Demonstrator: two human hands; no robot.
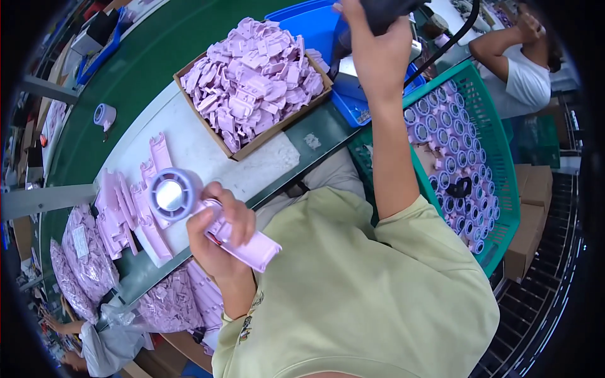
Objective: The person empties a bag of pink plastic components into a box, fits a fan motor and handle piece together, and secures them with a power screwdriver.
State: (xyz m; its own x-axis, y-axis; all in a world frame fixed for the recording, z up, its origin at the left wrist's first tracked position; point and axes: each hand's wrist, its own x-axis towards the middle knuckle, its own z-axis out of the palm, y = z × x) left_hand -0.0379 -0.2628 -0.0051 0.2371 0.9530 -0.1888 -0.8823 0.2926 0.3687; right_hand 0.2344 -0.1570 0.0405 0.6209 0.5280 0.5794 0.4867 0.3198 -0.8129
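My left hand (220, 233) is closed around a handheld fan body, a pale pink handle piece (255, 251) with a round lilac fan head (171, 195) at its far end. The head has a ring of vents around a shiny disc. Near the top edge, my right hand (383, 53) grips a black corded power tool (380, 14), partly cut off by the picture's edge. Its working tip does not show. Below it lies a blue tray (345, 112) with small metal pieces. A cardboard box (234, 153) heaped with pink plastic shell pieces (255, 82) stands between my hands.
Several long pink handle shells (154, 230) lie on the worktop's left. A green basket (509, 189) at right holds many fan heads. Another fan unit (104, 116) sits on the green belt (135, 82). Bagged parts (88, 252) lie lower left. Another person's arm (504, 47) shows upper right.
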